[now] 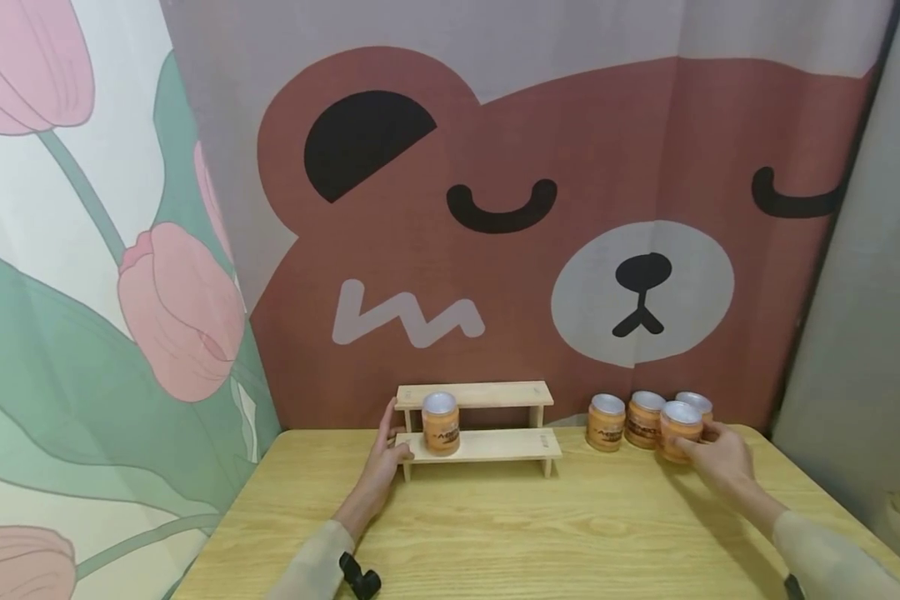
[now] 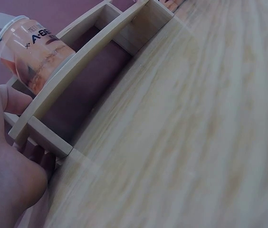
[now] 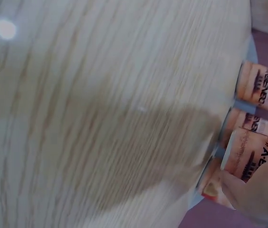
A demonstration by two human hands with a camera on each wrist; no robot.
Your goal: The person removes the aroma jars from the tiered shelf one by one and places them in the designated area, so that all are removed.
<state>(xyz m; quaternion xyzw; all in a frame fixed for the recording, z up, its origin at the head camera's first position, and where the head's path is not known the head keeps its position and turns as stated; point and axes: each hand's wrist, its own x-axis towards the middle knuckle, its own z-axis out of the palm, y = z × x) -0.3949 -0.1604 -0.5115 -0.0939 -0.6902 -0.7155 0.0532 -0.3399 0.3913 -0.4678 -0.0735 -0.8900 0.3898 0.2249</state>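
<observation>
A two-tier wooden shelf [image 1: 506, 446] stands at the back of the table. My left hand [image 1: 380, 471] grips its left end; in the left wrist view the thumb [image 2: 17, 99] lies by the lower tier and the other fingers curl around the end. One orange can [image 1: 441, 425] with a silvery lid stands upright on the lower tier. At the right, my right hand [image 1: 723, 457] holds a like can [image 1: 680, 429] between thumb and fingers, in front of the other cans. Part of that can is covered by the hand in the right wrist view.
Close by the held can stand more orange cans: one at the left [image 1: 606, 423], one in the middle [image 1: 642, 419] and one partly hidden behind [image 1: 696, 402]. The wooden table [image 1: 570, 525] meets a bear-print curtain [image 1: 510, 308] at its back edge.
</observation>
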